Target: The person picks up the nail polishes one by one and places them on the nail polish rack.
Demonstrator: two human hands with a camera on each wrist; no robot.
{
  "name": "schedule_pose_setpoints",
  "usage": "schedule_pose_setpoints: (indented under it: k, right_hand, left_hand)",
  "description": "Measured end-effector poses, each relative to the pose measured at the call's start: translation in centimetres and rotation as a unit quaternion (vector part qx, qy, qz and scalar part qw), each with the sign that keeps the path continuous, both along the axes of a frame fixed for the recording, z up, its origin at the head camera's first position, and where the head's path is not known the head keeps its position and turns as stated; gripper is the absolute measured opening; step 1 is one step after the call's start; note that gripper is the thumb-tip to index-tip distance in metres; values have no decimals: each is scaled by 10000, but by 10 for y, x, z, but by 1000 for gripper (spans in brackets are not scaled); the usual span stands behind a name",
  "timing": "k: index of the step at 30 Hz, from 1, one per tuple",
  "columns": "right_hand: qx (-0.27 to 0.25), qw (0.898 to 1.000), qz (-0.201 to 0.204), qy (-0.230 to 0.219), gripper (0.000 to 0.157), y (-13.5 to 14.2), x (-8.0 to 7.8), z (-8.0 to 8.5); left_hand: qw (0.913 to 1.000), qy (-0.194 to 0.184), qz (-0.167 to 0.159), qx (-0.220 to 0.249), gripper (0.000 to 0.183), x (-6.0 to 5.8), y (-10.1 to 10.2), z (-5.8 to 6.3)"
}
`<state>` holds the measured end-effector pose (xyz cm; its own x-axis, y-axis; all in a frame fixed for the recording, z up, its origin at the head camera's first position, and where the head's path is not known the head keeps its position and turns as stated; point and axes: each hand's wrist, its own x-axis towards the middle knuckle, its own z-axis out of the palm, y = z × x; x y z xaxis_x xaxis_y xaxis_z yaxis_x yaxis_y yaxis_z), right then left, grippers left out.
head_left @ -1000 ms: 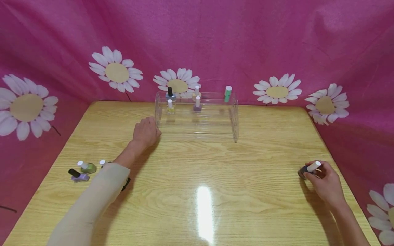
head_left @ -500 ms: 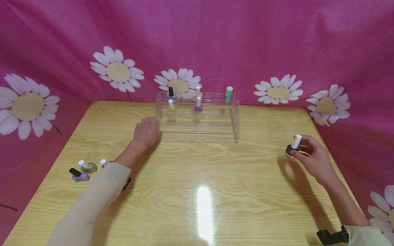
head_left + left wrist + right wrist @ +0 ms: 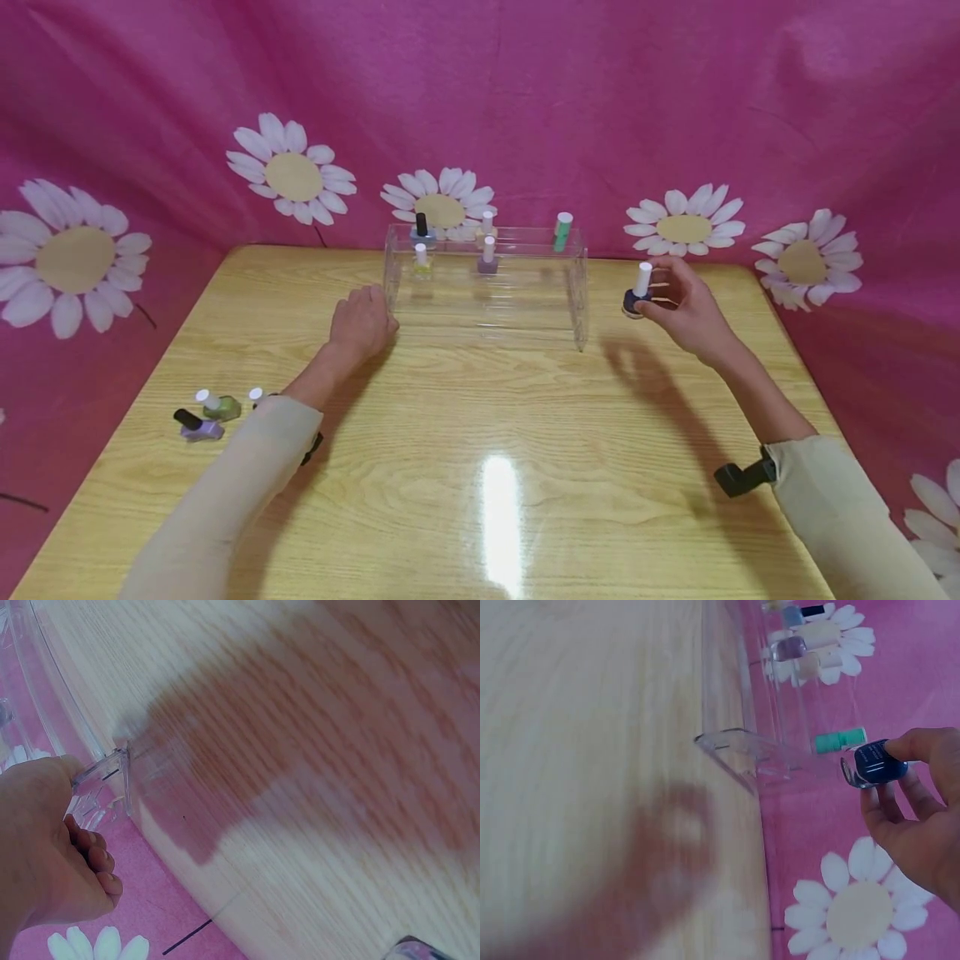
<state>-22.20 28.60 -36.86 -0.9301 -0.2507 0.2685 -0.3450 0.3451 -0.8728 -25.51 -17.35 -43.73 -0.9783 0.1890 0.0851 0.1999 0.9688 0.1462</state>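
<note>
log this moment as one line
left hand: grips clear rack at left end | right hand: holds dark blue bottle, midair, right of rack | green bottle: top tier, right end

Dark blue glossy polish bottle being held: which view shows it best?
Right wrist. The dark blue glossy polish bottle is largest there, with pale lettering visible, though too small to read. Head shows it smaller, but adds the white cylindrical cap, which isn't visible in right wrist. Left wrist: none of it.
</note>
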Motion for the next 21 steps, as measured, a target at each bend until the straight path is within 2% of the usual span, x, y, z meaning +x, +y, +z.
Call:
schedule_pose_setpoints:
  k: [8,15,21]
  right_hand:
    - [-256,9990,135,-334,45,-28,-42,-4]
    - [-352,9986,85,-374,51,-55,-63,-1]
    - [-117,9992,133,-358,51,-69,-80,-5]
  left_hand:
    - [10000,51,-24,-7,21,0,0,0]
    - [10000,76,-46,6,22,1,0,0]
    - [9999,98,-40,62,21,2,0,0]
